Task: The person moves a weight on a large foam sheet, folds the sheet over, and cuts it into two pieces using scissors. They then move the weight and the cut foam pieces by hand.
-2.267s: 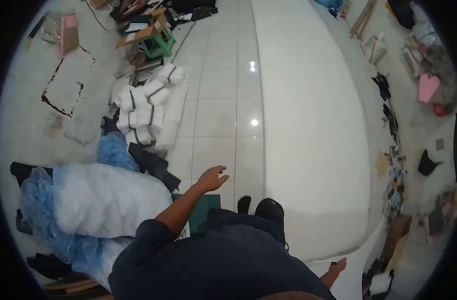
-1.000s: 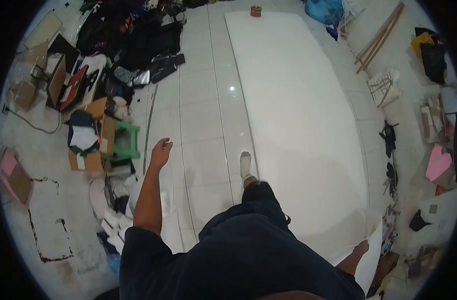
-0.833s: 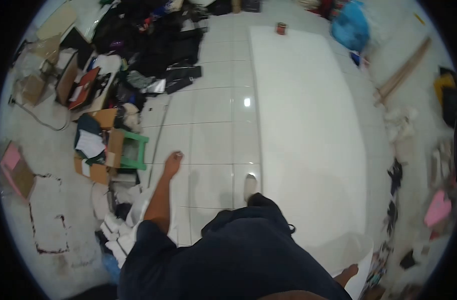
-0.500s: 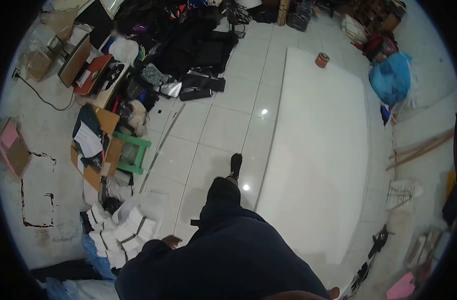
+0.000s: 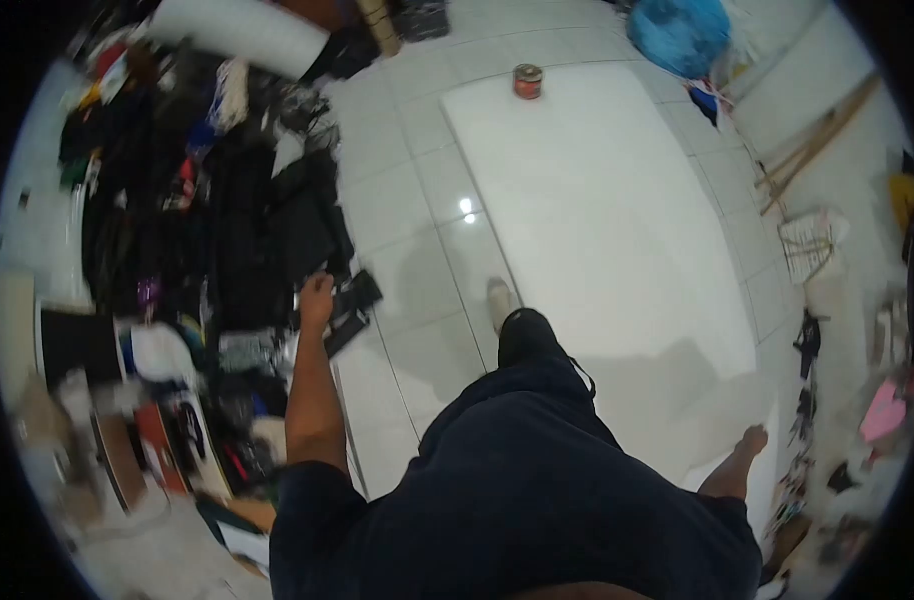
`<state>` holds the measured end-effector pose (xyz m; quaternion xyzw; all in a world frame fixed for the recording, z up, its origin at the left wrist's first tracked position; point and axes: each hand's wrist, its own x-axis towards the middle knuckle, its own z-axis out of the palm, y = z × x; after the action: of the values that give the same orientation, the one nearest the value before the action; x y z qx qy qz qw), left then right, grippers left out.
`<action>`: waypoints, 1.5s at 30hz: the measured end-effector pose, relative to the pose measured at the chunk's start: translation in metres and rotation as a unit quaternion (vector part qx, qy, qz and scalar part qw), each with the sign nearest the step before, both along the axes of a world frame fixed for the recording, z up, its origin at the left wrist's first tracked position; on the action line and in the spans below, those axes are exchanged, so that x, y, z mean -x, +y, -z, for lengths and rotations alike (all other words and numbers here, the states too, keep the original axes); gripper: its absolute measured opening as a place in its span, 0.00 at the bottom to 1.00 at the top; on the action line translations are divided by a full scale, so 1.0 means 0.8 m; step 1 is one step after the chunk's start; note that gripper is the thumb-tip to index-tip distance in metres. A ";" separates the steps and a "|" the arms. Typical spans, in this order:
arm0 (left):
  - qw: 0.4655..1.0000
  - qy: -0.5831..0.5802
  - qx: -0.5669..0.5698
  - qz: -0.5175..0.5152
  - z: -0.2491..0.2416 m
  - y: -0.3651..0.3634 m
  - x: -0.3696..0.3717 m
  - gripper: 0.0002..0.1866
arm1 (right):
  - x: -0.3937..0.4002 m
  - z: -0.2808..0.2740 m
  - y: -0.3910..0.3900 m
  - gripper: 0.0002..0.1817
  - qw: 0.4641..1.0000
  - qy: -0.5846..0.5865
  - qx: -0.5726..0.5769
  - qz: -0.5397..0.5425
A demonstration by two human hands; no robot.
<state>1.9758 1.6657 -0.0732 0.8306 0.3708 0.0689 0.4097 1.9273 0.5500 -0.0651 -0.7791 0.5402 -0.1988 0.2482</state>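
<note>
Fingers of the right hand [image 5: 752,438] curl at the near corner of the big white sheet [image 5: 597,210], which lies flat on the tiled floor [image 5: 397,190] ahead; whether they pinch it cannot be told. It looks light, floppy, crease-prone, best lifted by corners. Left hand [image 5: 315,298] hangs loosely closed, empty, above dark clutter [image 5: 237,230]

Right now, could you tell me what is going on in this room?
A person in dark clothes is standing on a tiled floor beside a large white sheet laid flat. The right hand is at the sheet's near corner and seems to hold its edge. The left hand hangs free above a pile of dark clutter. A small can stands on the sheet's far end.
</note>
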 end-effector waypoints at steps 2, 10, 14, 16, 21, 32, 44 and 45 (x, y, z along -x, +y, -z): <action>0.998 -0.054 0.032 0.018 -0.029 0.021 -0.140 0.19 | -0.074 -0.009 0.081 0.25 0.997 0.033 -0.063 -0.009; 0.943 0.204 -0.094 0.246 0.121 0.143 -0.259 0.14 | -0.360 0.008 0.286 0.25 0.981 0.185 0.055 0.034; 0.880 0.347 -0.090 0.310 0.107 0.164 -0.235 0.14 | -0.532 -0.045 0.402 0.27 0.987 0.135 0.069 0.052; 0.891 0.361 -0.040 0.273 0.098 0.205 -0.292 0.13 | -0.612 -0.035 0.440 0.26 0.990 0.091 0.096 0.054; 0.880 0.358 -0.049 0.307 0.095 0.375 -0.518 0.13 | -0.761 0.025 0.541 0.23 0.987 0.118 0.097 0.055; 0.978 -0.069 0.021 0.197 -0.159 0.683 -1.560 0.21 | -1.138 -0.096 0.853 0.24 0.976 0.007 0.098 0.192; 0.459 0.004 -0.411 0.787 0.110 0.518 -2.017 0.17 | -1.491 0.075 0.856 0.21 0.965 0.059 0.135 0.219; 0.373 -0.056 -0.454 0.807 0.118 0.515 -2.021 0.15 | -1.536 0.029 0.878 0.19 0.958 0.048 0.040 0.281</action>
<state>3.5927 2.0775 -0.1674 0.7911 -0.5866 -0.0900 -0.1479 3.1562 1.2528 -0.0887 -0.6137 0.7403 -0.2441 0.1251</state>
